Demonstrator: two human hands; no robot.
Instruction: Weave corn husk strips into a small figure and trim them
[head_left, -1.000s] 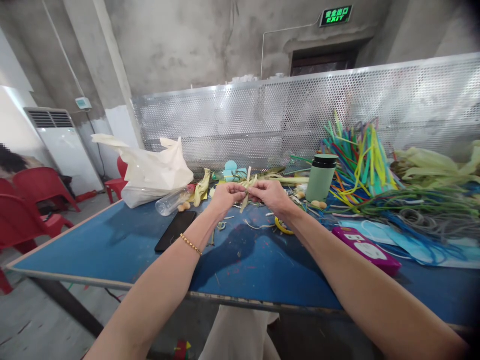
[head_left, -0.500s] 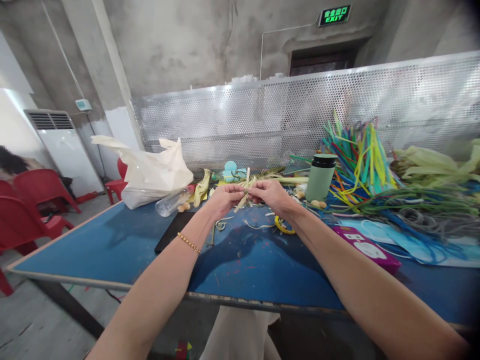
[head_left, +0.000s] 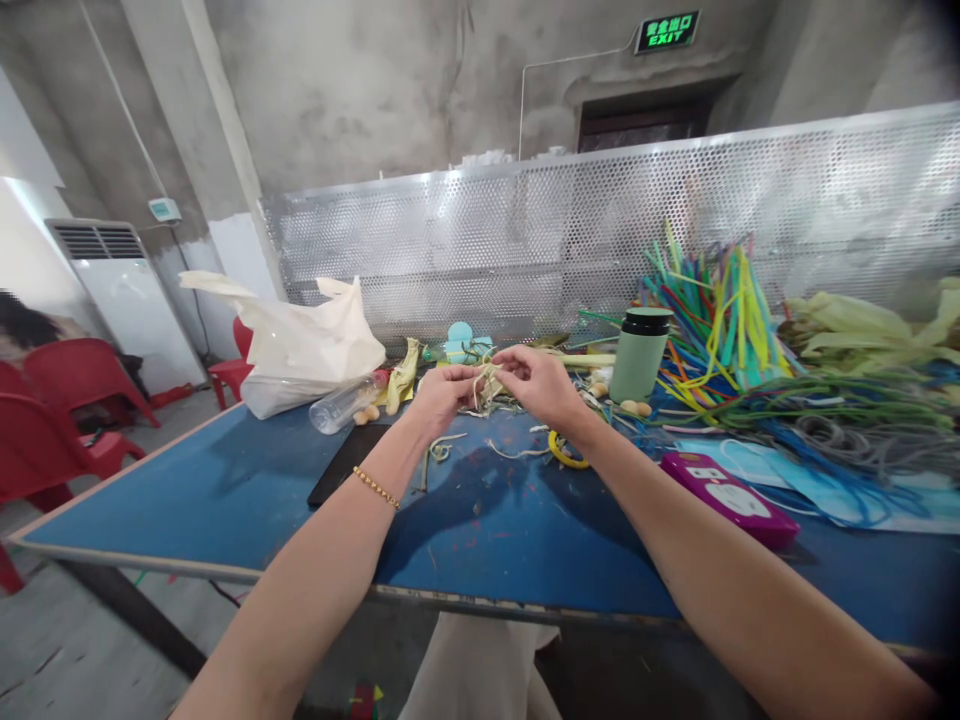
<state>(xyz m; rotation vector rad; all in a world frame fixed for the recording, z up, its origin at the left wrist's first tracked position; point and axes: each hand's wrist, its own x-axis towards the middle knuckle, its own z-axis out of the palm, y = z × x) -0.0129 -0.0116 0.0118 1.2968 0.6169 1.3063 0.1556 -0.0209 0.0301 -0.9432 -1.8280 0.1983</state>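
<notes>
Above the far half of the blue table, a small bundle of pale yellow-green corn husk strips (head_left: pixel 488 386) is between my two hands. My left hand (head_left: pixel 444 396) pinches its left side between thumb and fingers. From the right, my right hand (head_left: pixel 546 388) has its thumb and fingertips closed on the bundle, with the fingers raised in an arch. Fingertips cover part of the strips. Under the hands, short plant scraps (head_left: pixel 441 450) and a thin pale string lie on the tabletop. A yellow tape roll (head_left: pixel 568 450) lies just below my right wrist.
On the blue table (head_left: pixel 225 510), a white plastic bag (head_left: pixel 307 345), clear bottle (head_left: pixel 346 404) and black tablet-like slab (head_left: pixel 346 468) lie left. To the right are a green jar (head_left: pixel 640 360), colourful pipe cleaners (head_left: pixel 739 320), a purple box (head_left: pixel 727 498) and corn husks (head_left: pixel 870 335). Perforated metal panel (head_left: pixel 450 250) stands behind.
My right hand has shifted slightly up, its fingers more arched over the bundle. The husk strips have turned, and the long piece that pointed down between the hands no longer shows there.
</notes>
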